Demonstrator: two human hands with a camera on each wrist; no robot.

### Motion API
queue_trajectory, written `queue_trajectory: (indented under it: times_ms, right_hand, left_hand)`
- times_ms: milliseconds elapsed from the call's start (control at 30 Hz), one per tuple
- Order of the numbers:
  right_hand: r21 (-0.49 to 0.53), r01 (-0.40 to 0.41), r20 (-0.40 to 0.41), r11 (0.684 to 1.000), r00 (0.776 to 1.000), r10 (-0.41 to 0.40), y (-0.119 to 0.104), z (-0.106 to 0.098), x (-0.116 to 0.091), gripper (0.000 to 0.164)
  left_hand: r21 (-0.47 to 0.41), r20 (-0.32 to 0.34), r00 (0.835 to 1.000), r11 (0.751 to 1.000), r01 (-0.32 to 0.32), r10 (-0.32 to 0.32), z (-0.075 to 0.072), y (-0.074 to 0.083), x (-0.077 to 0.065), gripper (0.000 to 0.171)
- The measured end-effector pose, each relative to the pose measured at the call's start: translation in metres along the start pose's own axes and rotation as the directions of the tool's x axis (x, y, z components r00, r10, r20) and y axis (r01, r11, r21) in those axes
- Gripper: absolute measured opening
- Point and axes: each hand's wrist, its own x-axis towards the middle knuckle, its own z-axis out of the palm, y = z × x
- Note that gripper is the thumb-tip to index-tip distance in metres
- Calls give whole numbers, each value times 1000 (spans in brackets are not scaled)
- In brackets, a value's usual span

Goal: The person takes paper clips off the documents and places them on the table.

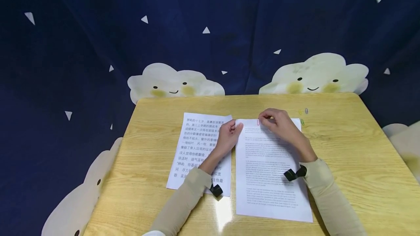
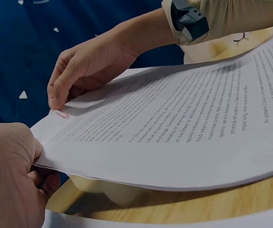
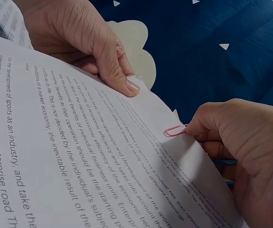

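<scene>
A stack of printed sheets (image 1: 272, 177) lies in front of me, its far edge lifted in the wrist views. My left hand (image 1: 228, 136) pinches the stack's far left corner, thumb on top and fingers beneath. At the far edge, the fingertips of my right hand (image 1: 279, 124) pinch a pink paper clip (image 3: 175, 130). Its looped end lies over the top sheet, while its other end is hidden by the fingers. In the left wrist view the pink clip (image 2: 61, 114) shows just below the right fingertips. A green paper clip (image 1: 302, 122) is at the stack's far right corner.
Left of the stack lies a sheet with large Chinese print (image 1: 197, 148), partly under my left forearm. A yellow paper clip (image 1: 300, 112) and a bluish paper clip (image 1: 306, 111) lie on the wooden table (image 1: 354, 156) beyond the stack. A dark blue curtain (image 1: 183, 21) hangs behind.
</scene>
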Motion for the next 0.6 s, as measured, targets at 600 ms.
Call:
queue_trajectory:
  times_ms: [600]
  right_hand:
    - [14,0,-6,1000,1000,0,0,-1,0,8]
  left_hand:
    - [-21,26,1000,1000,2,-2,-3,10,-3,19]
